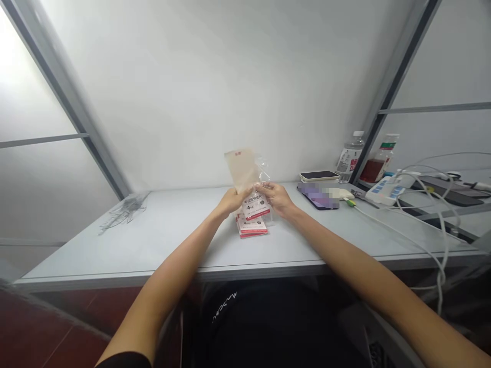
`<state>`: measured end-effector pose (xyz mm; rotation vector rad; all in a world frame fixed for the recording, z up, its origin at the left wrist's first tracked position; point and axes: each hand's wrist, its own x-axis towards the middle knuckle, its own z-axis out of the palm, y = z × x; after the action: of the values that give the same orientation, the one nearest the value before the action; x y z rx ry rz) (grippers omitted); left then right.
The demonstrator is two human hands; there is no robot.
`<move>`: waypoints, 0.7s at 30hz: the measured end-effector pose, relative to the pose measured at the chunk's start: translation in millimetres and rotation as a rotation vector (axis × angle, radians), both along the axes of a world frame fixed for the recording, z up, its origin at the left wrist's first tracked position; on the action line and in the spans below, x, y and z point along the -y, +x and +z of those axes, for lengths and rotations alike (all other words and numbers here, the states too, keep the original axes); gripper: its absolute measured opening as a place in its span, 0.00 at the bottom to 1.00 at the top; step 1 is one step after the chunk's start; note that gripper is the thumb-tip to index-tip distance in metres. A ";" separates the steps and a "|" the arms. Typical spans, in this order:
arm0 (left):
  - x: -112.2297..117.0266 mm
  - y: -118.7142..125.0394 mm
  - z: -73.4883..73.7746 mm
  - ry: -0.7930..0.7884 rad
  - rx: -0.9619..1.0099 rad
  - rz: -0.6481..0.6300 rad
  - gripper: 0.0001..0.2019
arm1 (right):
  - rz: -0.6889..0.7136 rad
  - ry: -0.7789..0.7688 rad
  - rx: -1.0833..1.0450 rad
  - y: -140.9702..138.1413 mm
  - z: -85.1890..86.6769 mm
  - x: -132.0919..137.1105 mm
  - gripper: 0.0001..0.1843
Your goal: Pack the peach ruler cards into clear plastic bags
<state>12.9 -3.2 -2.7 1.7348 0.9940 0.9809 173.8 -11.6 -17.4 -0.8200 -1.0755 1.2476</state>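
My left hand [230,201] is closed, its thumb and fingers pinching the lower part of a flat beige sheet [241,166] with a small red mark at its top. My right hand [281,199] is closed on a clear plastic bag [263,164], whose upper part sticks up beside the sheet. Between both hands hangs a printed packet [258,207] with a red lower edge and the number 4 on it. Below it, on the table, lies a small stack of similar red-edged packets [253,230], partly covered by the held one. My fingertips overlap the held things, so their exact grip is partly hidden.
On the white table [184,240], a tangle of thin dark strands [126,209] lies at left. To the right are phones [319,176], a purple item [316,196], a power strip [391,189], white cables [399,235], a water bottle [350,158] and a bottle of reddish liquid [378,163].
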 end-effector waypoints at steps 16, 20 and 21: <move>-7.6 -3.1 0.9 0.149 -0.076 0.203 0.18 | -0.138 0.020 0.200 1.5 0.3 -0.3 0.22; -3.9 0.6 -1.4 0.106 -0.042 0.135 0.18 | -0.138 -0.049 0.061 0.1 -1.2 -0.9 0.27; -3.7 1.7 -2.2 0.103 -0.042 0.156 0.18 | -0.145 -0.053 0.022 -1.2 -1.1 -0.5 0.28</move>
<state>14.7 0.5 -4.9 1.7893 1.1371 1.1148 172.6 -11.1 -18.5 -0.9378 -0.9862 1.1516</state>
